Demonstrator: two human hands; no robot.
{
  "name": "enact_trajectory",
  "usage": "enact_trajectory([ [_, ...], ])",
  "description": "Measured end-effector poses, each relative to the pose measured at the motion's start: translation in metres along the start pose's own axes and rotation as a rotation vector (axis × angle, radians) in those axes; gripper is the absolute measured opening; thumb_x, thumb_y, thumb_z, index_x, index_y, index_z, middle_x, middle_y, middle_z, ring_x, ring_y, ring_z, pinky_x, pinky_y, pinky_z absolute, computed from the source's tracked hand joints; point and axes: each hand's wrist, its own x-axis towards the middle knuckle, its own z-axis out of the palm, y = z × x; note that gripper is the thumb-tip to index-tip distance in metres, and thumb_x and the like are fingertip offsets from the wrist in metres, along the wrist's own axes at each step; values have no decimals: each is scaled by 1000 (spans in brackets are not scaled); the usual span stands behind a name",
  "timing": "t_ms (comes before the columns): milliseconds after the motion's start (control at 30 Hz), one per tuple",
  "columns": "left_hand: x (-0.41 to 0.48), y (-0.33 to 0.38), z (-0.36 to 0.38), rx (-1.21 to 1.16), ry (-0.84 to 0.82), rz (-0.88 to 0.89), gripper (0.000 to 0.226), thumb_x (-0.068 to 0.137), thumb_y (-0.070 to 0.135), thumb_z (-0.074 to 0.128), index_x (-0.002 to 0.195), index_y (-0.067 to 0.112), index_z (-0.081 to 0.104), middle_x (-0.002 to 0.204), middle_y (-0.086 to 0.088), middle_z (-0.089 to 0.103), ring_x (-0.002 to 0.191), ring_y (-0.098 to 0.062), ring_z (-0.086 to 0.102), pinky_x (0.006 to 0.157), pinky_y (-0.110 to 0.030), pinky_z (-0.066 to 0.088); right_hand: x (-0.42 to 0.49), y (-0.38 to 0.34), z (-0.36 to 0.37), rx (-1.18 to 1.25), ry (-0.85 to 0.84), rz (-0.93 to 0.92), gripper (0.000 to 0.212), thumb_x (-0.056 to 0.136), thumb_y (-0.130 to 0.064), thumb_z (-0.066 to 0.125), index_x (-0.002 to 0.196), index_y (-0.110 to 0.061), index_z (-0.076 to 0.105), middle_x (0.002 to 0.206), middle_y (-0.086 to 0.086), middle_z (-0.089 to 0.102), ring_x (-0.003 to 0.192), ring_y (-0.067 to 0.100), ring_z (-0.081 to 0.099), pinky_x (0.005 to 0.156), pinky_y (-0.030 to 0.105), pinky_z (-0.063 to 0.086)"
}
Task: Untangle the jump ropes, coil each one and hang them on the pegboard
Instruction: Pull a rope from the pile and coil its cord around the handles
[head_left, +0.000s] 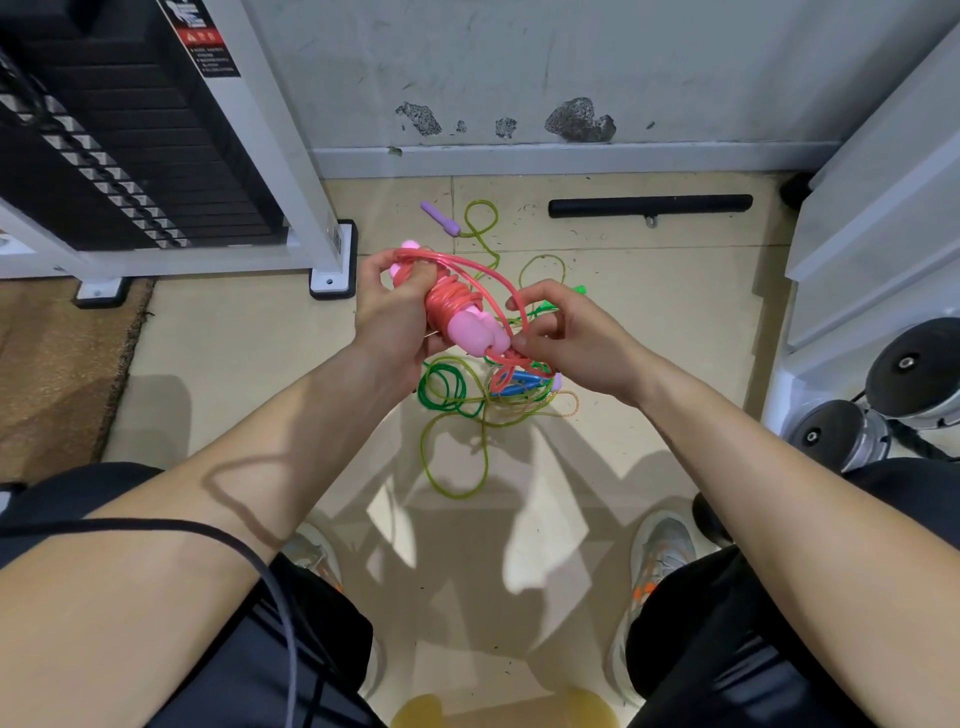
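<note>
**Q:** What do the hands hold?

**A:** The left hand (387, 317) grips the pink jump rope (452, 301), fingers curled round the bundle. Its cord is wound round the two pink handles (470, 330). The right hand (571, 345) pinches a loose loop of the same cord, just beside the handle ends.

**Q:** And the other ropes?

**A:** A tangle of green ropes (447, 395) lies on the tiled floor (649, 291) below the hands. A blue handle (519, 383) sits in it, and a purple handle (440, 218) lies nearer the wall.
</note>
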Motion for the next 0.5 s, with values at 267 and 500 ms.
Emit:
enact_trajectory([
  [267, 14, -4, -5, -73, 84, -51, 41, 100, 27, 62, 136, 17, 46, 119, -14, 66, 70, -23, 72, 50, -34, 57, -9, -9, 10, -118, -48, -53, 66, 83, -20, 74, 139, -29, 41, 101, -5, 66, 74, -3, 56, 77, 23, 42],
  [500, 21, -14, -6, -76, 58, -76, 46, 99, 33, 62, 137, 10, 48, 128, -21, 63, 84, -30, 74, 56, -39, 59, -8, 3, 37, -550, 274, -183, 74, 72, -39, 79, 138, -25, 49, 106, -6, 65, 99, 19, 57, 82, 35, 47],
])
